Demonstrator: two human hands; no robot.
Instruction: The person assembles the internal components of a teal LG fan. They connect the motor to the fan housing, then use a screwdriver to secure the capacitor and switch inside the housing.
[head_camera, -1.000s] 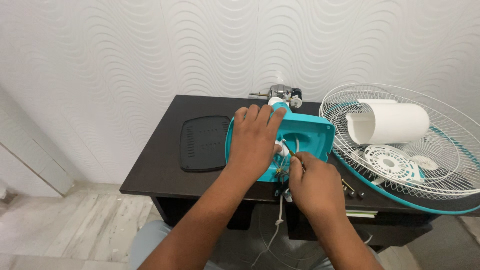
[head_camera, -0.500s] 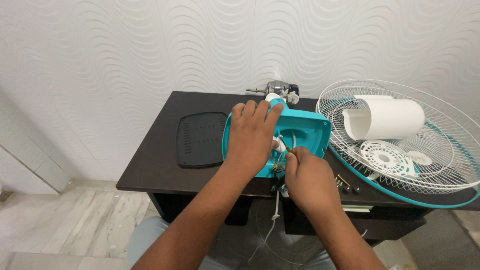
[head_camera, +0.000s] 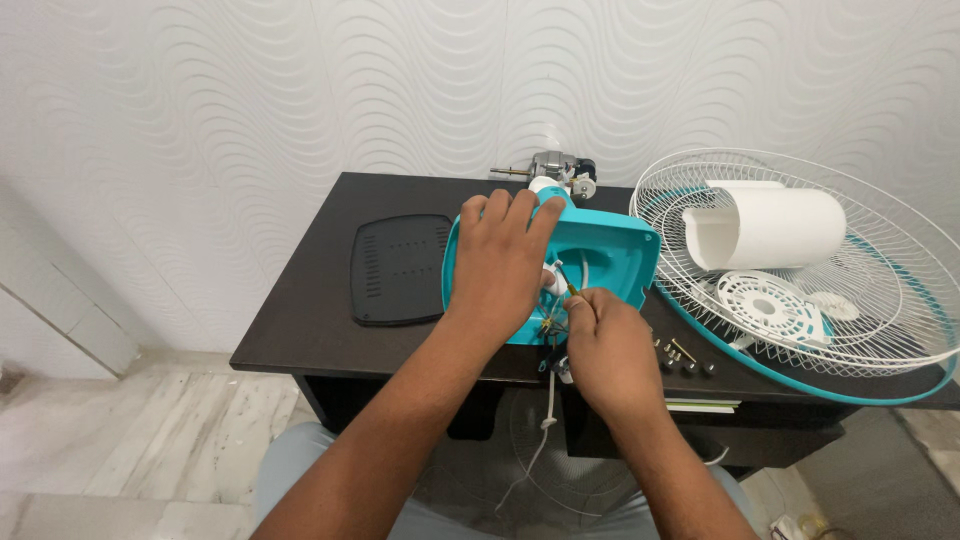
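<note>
Left hand (head_camera: 500, 262): lies palm down and spread flat over the turquoise fan base housing (head_camera: 610, 250), fingers reaching toward 12 o'clock, pressing it to the desk rather than gripping anything.
Right hand (head_camera: 608, 345): at the housing's 6 o'clock edge, fingers pinched shut on a thin screwdriver (head_camera: 568, 288) whose tip points into the open shell toward 11 o'clock.
Housing: upside down at the middle of the dark desk (head_camera: 310, 320), hollow side up, with a bundle of wires (head_camera: 552, 322) showing at its near edge.
Power cord (head_camera: 545, 420): white, hangs off the desk's front edge from below the right hand, toward 6 o'clock.
Motor (head_camera: 552, 167): grey metal, just beyond the housing at 12 o'clock, close to the wall.
Black cover plate (head_camera: 398, 268): flat on the desk at 9 o'clock of the housing, apart from it.
Fan guard (head_camera: 880, 250): white wire grille with a turquoise rim at 3 o'clock, holding a white cylindrical cover (head_camera: 770, 228) and a white slotted disc (head_camera: 768, 305).
Loose screws (head_camera: 682, 358): small dark ones near the desk's front edge, between the right hand and the guard.
Change over the last second: both hands hold nearly the same places as in the earlier views; only the view shifts slightly. The left hand keeps bracing while the right stays at the wiring, so I judge the work inside the shell to be ongoing, not finished.
</note>
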